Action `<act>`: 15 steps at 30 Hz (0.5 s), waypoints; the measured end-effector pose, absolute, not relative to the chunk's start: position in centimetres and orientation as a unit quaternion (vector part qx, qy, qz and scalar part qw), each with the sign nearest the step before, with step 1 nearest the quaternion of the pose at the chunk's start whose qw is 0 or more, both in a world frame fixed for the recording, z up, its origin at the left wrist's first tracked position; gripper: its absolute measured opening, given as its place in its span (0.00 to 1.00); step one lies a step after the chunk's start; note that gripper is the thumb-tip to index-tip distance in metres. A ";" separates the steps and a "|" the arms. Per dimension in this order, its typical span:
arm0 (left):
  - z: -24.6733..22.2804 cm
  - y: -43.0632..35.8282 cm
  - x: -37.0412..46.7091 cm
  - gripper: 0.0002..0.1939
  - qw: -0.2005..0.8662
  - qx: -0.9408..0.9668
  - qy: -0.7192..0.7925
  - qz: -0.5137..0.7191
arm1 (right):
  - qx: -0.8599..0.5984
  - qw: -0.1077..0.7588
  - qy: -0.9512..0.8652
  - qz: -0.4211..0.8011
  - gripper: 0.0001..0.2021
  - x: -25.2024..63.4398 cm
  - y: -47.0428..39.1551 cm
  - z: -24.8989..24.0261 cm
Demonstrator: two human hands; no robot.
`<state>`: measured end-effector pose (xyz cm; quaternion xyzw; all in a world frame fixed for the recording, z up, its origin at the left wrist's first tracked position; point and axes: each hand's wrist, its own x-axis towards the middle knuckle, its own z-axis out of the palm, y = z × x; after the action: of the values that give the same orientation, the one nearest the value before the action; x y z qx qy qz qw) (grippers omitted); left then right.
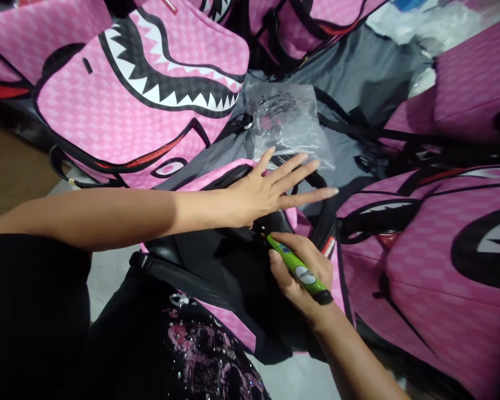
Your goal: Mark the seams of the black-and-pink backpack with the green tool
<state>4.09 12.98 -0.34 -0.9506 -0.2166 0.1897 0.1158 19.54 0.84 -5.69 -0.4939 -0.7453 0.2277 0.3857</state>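
Backpack (233,261) in pink checkered fabric lies near us at the middle of the scene, its black lining and black strap turned up toward us. We press our left hand (270,186) flat on its upper edge, fingers spread and straight, gripping nothing. Our right hand (302,275) is closed around a green pen-shaped tool (300,269), whose tip touches the black panel just below the left palm. We judge the work on this bag to be under way, not finished: the tip sits on the material and we cannot see any mark or cut it has made. A crinkled clear plastic bag (287,125) lies just beyond our left fingers on grey cloth (358,72). Around it lie more pink backpacks with the shark-mouth print, white jagged teeth edged in black, one at far left (141,89) and another at near right (441,261). Their surfaces look smooth and slightly glossy, with a woven diamond pattern; whether those are done or waiting, we cannot tell.
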 end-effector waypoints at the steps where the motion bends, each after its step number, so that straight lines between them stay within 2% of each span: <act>1: -0.5 13.0 4.3 0.56 0.115 -0.953 -0.211 0.182 | -0.495 0.392 -0.738 0.237 0.07 19.6 0.7 -5.7; 8: -2.1 13.1 4.6 0.54 0.046 -0.960 -0.245 0.131 | -0.504 0.384 -0.725 0.270 0.09 20.2 -0.2 -6.3; 15: -2.2 13.1 4.9 0.55 0.057 -0.943 -0.297 0.140 | -0.549 0.339 -0.718 0.262 0.09 20.7 0.3 -6.3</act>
<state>4.86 13.10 -2.23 -0.9427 -0.2972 0.1405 0.0569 20.66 0.26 -6.27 -0.5488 -0.7180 0.2616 0.3390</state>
